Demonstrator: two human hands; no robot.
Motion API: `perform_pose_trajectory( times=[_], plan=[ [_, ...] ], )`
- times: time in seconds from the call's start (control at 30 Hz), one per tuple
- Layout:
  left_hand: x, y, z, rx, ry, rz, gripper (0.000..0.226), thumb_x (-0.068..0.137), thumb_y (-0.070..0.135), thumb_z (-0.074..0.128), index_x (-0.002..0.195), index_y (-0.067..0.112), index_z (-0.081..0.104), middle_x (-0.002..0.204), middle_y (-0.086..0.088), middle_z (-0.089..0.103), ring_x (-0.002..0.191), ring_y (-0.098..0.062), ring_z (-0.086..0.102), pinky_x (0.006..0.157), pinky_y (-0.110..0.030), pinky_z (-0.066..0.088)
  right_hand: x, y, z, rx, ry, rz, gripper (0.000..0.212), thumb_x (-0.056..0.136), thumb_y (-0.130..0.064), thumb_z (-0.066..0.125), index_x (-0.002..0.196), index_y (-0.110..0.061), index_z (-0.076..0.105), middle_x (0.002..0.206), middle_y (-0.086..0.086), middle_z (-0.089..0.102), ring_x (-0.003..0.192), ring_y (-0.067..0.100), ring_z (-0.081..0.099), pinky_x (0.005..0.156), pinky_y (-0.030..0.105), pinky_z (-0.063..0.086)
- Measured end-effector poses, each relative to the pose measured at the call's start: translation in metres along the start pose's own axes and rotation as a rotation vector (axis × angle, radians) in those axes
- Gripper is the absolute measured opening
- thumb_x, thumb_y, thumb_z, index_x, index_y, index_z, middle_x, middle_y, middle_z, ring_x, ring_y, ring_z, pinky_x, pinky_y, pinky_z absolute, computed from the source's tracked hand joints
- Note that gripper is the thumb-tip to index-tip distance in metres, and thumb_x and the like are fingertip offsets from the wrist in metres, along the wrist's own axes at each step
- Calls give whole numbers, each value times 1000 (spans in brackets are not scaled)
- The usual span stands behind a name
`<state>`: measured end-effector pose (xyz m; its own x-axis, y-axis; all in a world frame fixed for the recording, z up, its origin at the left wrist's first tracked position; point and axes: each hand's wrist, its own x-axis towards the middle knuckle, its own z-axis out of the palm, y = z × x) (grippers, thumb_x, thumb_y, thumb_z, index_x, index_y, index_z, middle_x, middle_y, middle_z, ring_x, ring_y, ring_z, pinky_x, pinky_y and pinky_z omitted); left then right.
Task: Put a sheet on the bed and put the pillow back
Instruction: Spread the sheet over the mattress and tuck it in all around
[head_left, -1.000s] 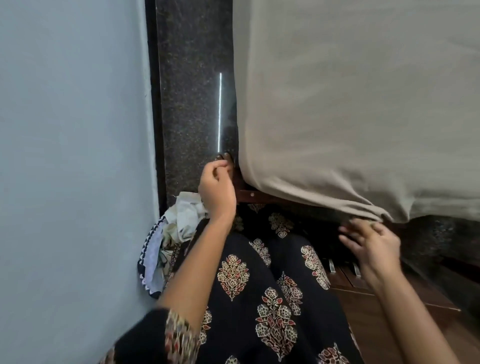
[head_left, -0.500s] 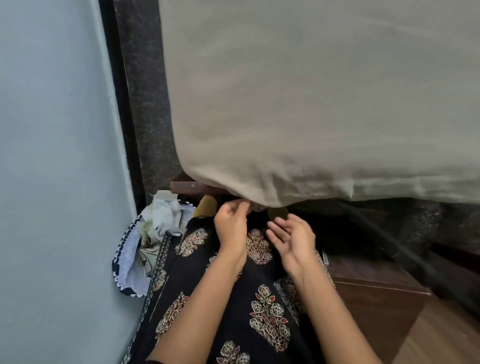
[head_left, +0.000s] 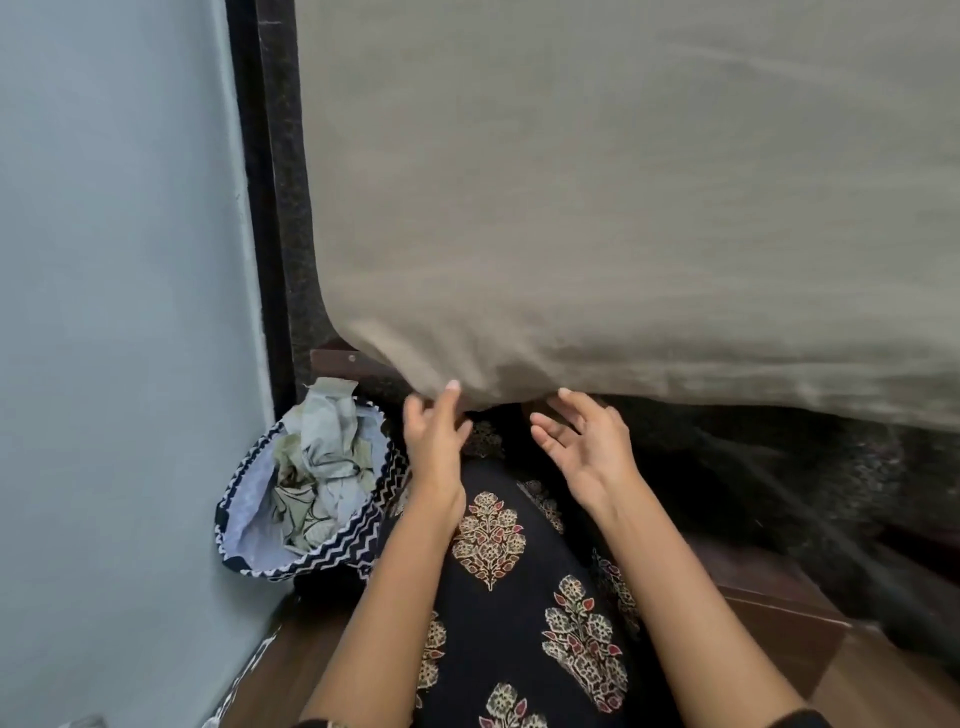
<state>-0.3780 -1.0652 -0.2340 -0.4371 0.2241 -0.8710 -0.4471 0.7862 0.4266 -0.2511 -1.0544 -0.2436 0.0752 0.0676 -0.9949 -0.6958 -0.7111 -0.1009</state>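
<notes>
A beige sheet (head_left: 623, 208) covers the bed and hangs over its near corner. My left hand (head_left: 434, 441) is just below that corner, fingers loosely spread, with a fingertip touching the sheet's hem. My right hand (head_left: 587, 447) is beside it, palm up and fingers spread, fingertips at the sheet's lower edge. Neither hand grips the cloth. The dark wooden bed frame (head_left: 337, 361) peeks out under the corner. No pillow is in view.
A black-and-white patterned fabric basket (head_left: 301, 551) filled with crumpled cloth stands on the floor against the pale blue wall (head_left: 114, 312). A dark strip of floor (head_left: 275, 182) runs between wall and bed. My patterned black clothing (head_left: 498, 597) fills the foreground. A brown wooden drawer (head_left: 779, 623) is at lower right.
My view shifted toward the bed corner. Both hands came together under the corner; the left let go of the sheet's hem and both hands opened out.
</notes>
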Motion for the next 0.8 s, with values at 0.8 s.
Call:
perform_pose_trajectory(
  times=[0.8],
  plan=[
    [-18,17,-19,406,-67,237,21,89,2,45,87,16,60,90,3,66,84,-9,62,81,-29,49,-34,5,23,-976,-14,-865,31,81,3,46,99,-9,68,104,2,66,93,-1,57,87,8,40]
  ],
)
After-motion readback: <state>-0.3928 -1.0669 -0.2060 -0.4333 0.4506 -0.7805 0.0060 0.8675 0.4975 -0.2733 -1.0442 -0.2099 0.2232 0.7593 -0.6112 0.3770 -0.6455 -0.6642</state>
